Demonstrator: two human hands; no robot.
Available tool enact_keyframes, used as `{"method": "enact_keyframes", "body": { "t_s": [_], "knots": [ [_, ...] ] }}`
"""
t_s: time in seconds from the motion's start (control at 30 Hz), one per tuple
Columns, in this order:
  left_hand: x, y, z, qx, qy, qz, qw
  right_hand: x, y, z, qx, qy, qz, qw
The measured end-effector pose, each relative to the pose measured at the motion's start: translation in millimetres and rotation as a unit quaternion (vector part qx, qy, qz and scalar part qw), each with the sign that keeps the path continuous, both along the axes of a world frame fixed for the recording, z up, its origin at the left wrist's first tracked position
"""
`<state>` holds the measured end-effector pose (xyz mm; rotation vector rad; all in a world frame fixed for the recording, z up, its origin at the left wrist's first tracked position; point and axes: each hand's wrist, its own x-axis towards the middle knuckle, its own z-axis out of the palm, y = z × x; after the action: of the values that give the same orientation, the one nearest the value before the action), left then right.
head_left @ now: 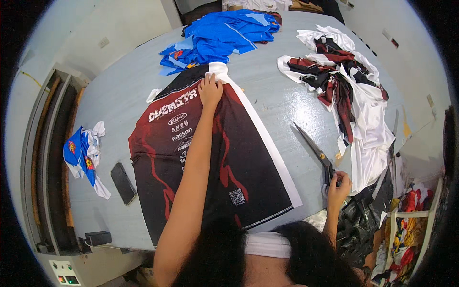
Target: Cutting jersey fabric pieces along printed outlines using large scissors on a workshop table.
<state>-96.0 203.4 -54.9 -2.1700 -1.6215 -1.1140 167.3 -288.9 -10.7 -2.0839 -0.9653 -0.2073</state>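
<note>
A black and dark red printed jersey panel (258, 191) with a white border along its right side lies spread on the table in front of me. My left hand (210, 91) rests on its upper end, fingers stretched out over the cloth beside a white strip of fabric (218, 70). To the right of the panel, my right hand (339, 187) grips the handles of a pair of large dark scissors (323, 157). The blades point away from me and to the left, apart from the panel, and look closed. Part of the handles is hidden by my fingers.
Blue fabric pieces (220, 36) are heaped at the far side of the grey table (267, 115). White, red and black scraps (368, 129) pile up at the right. At the left lie a blue and white scrap (85, 155) and a dark phone (123, 183). A black plastic bag (358, 220) sits at the lower right.
</note>
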Motion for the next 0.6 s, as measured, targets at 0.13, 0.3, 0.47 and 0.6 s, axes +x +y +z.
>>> {"method": "enact_keyframes", "body": {
  "t_s": [0.13,0.3,0.47,0.6],
  "knots": [
    [-3.4,-6.6,10.8,0.089,-0.018,0.007,0.996,0.8,-1.4,-3.2,0.014,-0.007,-0.003,1.0],
    [-7.6,-25.7,31.8,0.14,0.018,-0.067,0.988,-3.5,-5.5,-0.9,-0.041,-0.049,0.034,0.997],
    [3.4,-91.2,51.9,0.011,-0.044,-0.175,0.983,0.4,-17.8,16.7,-0.093,-0.036,0.162,0.982],
    [5.7,-194.2,63.6,-0.059,0.026,-0.348,0.935,25.6,-26.5,36.4,-0.182,0.096,0.264,0.942]
  ]
}}
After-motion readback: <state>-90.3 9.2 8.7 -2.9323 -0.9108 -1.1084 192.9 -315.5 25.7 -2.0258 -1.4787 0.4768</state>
